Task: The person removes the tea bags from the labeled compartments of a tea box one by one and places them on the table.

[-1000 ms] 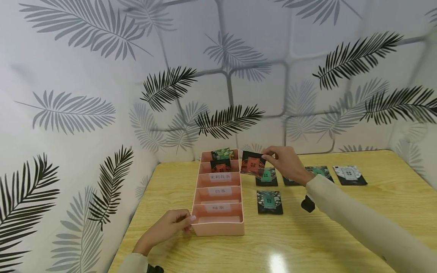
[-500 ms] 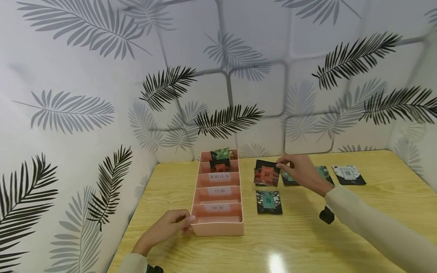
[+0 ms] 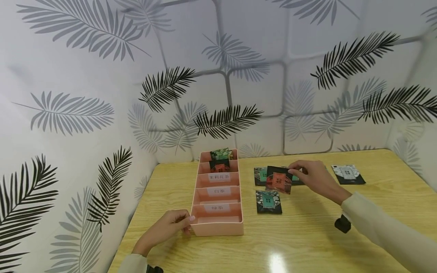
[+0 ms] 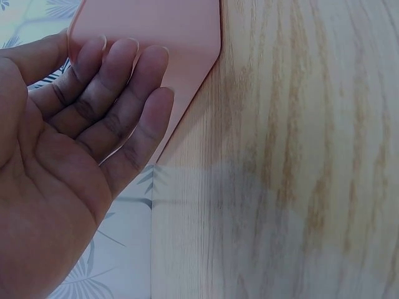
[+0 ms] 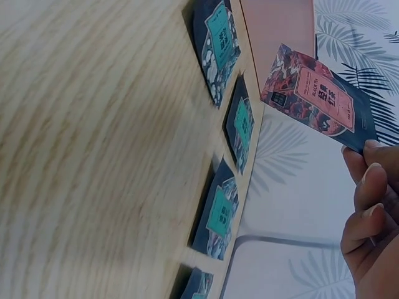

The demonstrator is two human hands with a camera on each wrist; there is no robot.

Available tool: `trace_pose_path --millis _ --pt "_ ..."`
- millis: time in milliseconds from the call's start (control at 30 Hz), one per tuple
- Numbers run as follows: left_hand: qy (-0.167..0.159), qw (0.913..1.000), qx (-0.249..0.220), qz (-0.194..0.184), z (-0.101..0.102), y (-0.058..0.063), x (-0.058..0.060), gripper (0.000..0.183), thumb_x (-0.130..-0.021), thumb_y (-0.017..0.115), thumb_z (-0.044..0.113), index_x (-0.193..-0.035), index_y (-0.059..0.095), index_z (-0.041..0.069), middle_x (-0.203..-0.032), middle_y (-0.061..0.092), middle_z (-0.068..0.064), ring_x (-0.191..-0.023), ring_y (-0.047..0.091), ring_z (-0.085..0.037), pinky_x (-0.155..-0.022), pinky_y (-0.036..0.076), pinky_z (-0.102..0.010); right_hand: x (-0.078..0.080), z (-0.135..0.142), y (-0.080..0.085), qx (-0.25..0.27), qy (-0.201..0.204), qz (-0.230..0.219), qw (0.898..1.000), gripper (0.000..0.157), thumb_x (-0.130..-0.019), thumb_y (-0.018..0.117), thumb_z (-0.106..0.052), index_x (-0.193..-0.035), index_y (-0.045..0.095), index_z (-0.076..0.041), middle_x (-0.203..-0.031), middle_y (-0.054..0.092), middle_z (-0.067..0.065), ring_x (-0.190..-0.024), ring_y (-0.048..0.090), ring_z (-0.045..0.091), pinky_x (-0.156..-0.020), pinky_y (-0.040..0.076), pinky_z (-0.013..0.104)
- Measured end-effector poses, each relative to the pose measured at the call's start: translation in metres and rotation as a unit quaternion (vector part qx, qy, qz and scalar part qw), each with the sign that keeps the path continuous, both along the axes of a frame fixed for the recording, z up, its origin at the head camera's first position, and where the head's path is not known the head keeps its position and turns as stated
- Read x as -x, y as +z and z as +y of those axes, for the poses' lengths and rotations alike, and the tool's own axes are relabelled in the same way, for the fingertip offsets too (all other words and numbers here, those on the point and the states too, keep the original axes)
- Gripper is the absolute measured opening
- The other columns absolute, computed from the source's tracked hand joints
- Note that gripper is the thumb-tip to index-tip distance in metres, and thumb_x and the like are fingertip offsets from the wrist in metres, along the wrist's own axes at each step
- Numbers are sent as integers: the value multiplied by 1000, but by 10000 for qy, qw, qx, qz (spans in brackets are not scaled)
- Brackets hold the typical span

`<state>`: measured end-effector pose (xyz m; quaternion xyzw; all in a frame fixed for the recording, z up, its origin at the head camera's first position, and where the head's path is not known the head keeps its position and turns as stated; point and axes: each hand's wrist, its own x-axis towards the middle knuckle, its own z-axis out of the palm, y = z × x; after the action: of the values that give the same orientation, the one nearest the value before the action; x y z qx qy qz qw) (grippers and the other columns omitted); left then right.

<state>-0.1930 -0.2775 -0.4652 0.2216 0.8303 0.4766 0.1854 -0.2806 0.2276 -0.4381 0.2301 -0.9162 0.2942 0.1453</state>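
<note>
My right hand (image 3: 315, 176) pinches one corner of a tea bag sachet (image 3: 279, 180) between thumb and fingertips. It is black with a red label, and "BLACK TEA" is printed on it in the right wrist view, where the sachet (image 5: 318, 96) shows above the table. My left hand (image 3: 174, 224) holds the near left corner of a pink divided box (image 3: 218, 229), thumb at the rim. In the left wrist view its curled fingers (image 4: 121, 81) lie against the outer wall. A red-labelled sachet (image 3: 220, 167) and green packets (image 3: 222, 154) stand in the box's two far compartments.
Green-labelled sachets lie on the wooden table (image 3: 307, 235): one near sachet (image 3: 269, 202), one farther back (image 3: 259, 176), others partly hidden behind my right hand. A white-and-black sachet (image 3: 348, 174) lies farther right. A leaf-patterned wall (image 3: 273, 87) borders the table's back.
My right hand has moved right and slightly nearer with the red-labelled sachet, carrying it away from the box, over the table's sachets. My left hand stays at the box corner.
</note>
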Motion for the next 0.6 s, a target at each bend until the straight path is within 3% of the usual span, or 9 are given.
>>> trace_pose_path --millis 433,600 --pt "41 10000 -5 48 1 3 -1 34 -109 54 31 -92 66 5 -89 70 -13 -85 70 -33 -78 58 -41 -20 26 -8 -4 -18 -396 9992 16 -103 66 -16 -113 76 -8 -91 74 -2 -63 59 4 -58 48 29" --pt "33 10000 -19 29 1 2 -2 34 -109 54 32 -92 67 6 -89 71 -14 -85 70 -34 -79 58 -41 -24 35 -19 -114 -22 -440 9990 15 -102 67 -14 -112 76 -8 -96 76 2 -70 67 13 -61 51 29"
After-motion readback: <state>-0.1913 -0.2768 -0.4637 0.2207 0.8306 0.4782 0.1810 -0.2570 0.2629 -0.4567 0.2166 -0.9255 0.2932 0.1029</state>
